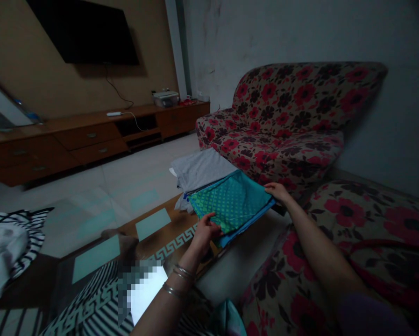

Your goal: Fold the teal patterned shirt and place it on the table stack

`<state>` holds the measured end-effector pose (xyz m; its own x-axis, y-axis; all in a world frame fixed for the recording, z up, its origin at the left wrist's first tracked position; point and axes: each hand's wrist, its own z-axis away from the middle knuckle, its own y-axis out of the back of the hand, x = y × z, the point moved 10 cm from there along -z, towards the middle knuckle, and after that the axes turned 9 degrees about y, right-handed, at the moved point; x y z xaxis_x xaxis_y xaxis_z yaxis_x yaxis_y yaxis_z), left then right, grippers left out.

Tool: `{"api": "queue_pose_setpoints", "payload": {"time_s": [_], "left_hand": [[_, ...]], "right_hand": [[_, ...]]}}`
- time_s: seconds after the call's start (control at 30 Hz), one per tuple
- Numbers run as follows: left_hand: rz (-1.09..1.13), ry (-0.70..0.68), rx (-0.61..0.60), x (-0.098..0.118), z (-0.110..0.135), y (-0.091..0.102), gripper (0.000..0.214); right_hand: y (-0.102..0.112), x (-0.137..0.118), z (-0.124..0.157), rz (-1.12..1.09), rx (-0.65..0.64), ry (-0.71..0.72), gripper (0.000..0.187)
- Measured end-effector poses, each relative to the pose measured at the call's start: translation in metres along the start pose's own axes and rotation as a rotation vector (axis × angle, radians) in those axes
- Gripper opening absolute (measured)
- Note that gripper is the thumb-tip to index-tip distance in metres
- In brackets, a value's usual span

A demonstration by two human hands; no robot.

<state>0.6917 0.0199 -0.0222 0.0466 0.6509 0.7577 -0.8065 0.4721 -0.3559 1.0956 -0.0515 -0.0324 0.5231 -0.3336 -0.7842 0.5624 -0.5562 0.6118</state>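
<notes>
A folded garment (235,200), teal with a green dotted pattern, lies on a blue folded cloth (242,227) at the end of the low table. My right hand (278,192) pinches its far right corner, thumb on top. At its near left edge is my left hand (206,231), with metal bangles on the wrist. Those fingers are apart and touch the fabric; the thumb is hard to make out. Just beyond the teal garment, a folded grey garment (205,168) lies on the same table.
The coffee table (184,210) has a glass top with a Greek-key border. Black-and-white striped cloth (93,308) and a bright screen (148,294) are close by. White striped clothing (9,242) lies at left. A floral sofa (286,107) and a TV cabinet (90,135) stand beyond.
</notes>
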Motion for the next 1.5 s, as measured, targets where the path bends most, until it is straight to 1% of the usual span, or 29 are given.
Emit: {"api": "queue_pose_setpoints", "payload": {"time_s": [0.07, 0.1, 0.13, 0.17, 0.2, 0.23, 0.27, 0.3, 0.33, 0.37, 0.43, 0.5, 0.53, 0.6, 0.63, 0.7, 0.8, 0.87, 0.93, 0.97, 1.0, 1.07, 1.13, 1.2, 1.27, 1.33, 1.4, 1.47, 1.5], "left_hand": [[0.024, -0.020, 0.030, 0.000, 0.001, 0.004, 0.054], [-0.009, -0.016, 0.063, -0.001, 0.001, 0.008, 0.050], [-0.083, -0.022, 0.118, -0.001, 0.001, 0.015, 0.045], [-0.197, -0.056, 0.192, 0.004, 0.002, 0.022, 0.041], [-0.343, -0.133, 0.281, 0.014, 0.005, 0.029, 0.037], [-0.509, -0.250, 0.370, 0.028, 0.010, 0.031, 0.036], [-0.684, -0.393, 0.447, 0.044, 0.017, 0.027, 0.036], [-0.858, -0.536, 0.502, 0.058, 0.023, 0.018, 0.037], [-1.024, -0.656, 0.534, 0.067, 0.026, 0.006, 0.038], [-1.175, -0.740, 0.548, 0.072, 0.026, -0.006, 0.038], [-1.408, -0.810, 0.538, 0.076, 0.015, -0.024, 0.038], [-1.524, -0.813, 0.505, 0.076, -0.003, -0.029, 0.050], [-1.539, -0.794, 0.488, 0.076, -0.012, -0.026, 0.058], [-1.490, -0.718, 0.461, 0.074, -0.029, -0.009, 0.068], [-1.437, -0.675, 0.447, 0.072, -0.036, 0.001, 0.070], [-1.318, -0.614, 0.406, 0.068, -0.045, 0.019, 0.070], [-1.200, -0.568, 0.325, 0.064, -0.047, 0.032, 0.068], [-1.162, -0.510, 0.275, 0.062, -0.044, 0.036, 0.067], [-1.125, -0.476, 0.251, 0.063, -0.034, 0.043, 0.064], [-1.105, -0.484, 0.257, 0.066, -0.024, 0.048, 0.061], [-1.087, -0.505, 0.273, 0.070, -0.012, 0.056, 0.059], [-1.063, -0.561, 0.318, 0.080, 0.020, 0.079, 0.055], [-1.049, -0.597, 0.364, 0.087, 0.060, 0.110, 0.053], [-1.029, -0.610, 0.418, 0.092, 0.105, 0.147, 0.047], [-0.993, -0.612, 0.490, 0.094, 0.154, 0.184, 0.039], [-0.946, -0.602, 0.563, 0.091, 0.203, 0.216, 0.028], [-0.897, -0.592, 0.622, 0.082, 0.247, 0.239, 0.018], [-0.873, -0.585, 0.665, 0.067, 0.285, 0.252, 0.014], [-0.874, -0.585, 0.682, 0.058, 0.300, 0.254, 0.014]], "right_hand": [[0.005, -0.001, 0.000, 0.065, 0.023, 0.015, 0.040], [0.009, -0.002, 0.001, 0.108, 0.033, 0.018, 0.039], [0.012, -0.002, 0.001, 0.158, 0.043, 0.018, 0.036], [0.015, -0.003, 0.001, 0.214, 0.057, 0.020, 0.033], [0.018, -0.006, 0.001, 0.269, 0.074, 0.028, 0.029], [0.018, -0.011, -0.001, 0.322, 0.093, 0.046, 0.026], [0.015, -0.020, -0.003, 0.368, 0.108, 0.079, 0.025], [0.008, -0.031, -0.006, 0.403, 0.116, 0.126, 0.026], [-0.004, -0.045, -0.010, 0.428, 0.112, 0.185, 0.028], [-0.019, -0.060, -0.015, 0.445, 0.097, 0.249, 0.031], [-0.056, -0.090, -0.024, 0.466, 0.058, 0.368, 0.036], [-0.092, -0.113, -0.030, 0.523, 0.040, 0.464, 0.040], [-0.108, -0.119, -0.032, 0.561, 0.037, 0.493, 0.042], [-0.131, -0.121, -0.036, 0.619, 0.023, 0.499, 0.045], [-0.138, -0.116, -0.039, 0.629, 0.011, 0.479, 0.045], [-0.144, -0.106, -0.044, 0.619, -0.015, 0.428, 0.047], [-0.142, -0.105, -0.045, 0.632, -0.040, 0.405, 0.049], [-0.137, -0.118, -0.036, 0.670, -0.008, 0.422, 0.051], [-0.136, -0.142, -0.015, 0.708, 0.060, 0.507, 0.053], [-0.140, -0.156, 0.000, 0.719, 0.076, 0.584, 0.053], [-0.150, -0.167, 0.017, 0.724, 0.058, 0.675, 0.052], [-0.172, -0.180, 0.052, 0.721, -0.032, 0.812, 0.046], [-0.187, -0.180, 0.077, 0.722, -0.107, 0.843, 0.041], [-0.188, -0.181, 0.092, 0.714, -0.088, 0.835, 0.041], [-0.184, -0.192, 0.108, 0.658, -0.045, 0.887, 0.041], [-0.183, -0.210, 0.131, 0.550, -0.036, 0.981, 0.039], [-0.190, -0.227, 0.166, 0.436, -0.076, 1.070, 0.036], [-0.205, -0.239, 0.207, 0.358, -0.142, 1.130, 0.034], [-0.214, -0.243, 0.228, 0.340, -0.176, 1.149, 0.034]]}}
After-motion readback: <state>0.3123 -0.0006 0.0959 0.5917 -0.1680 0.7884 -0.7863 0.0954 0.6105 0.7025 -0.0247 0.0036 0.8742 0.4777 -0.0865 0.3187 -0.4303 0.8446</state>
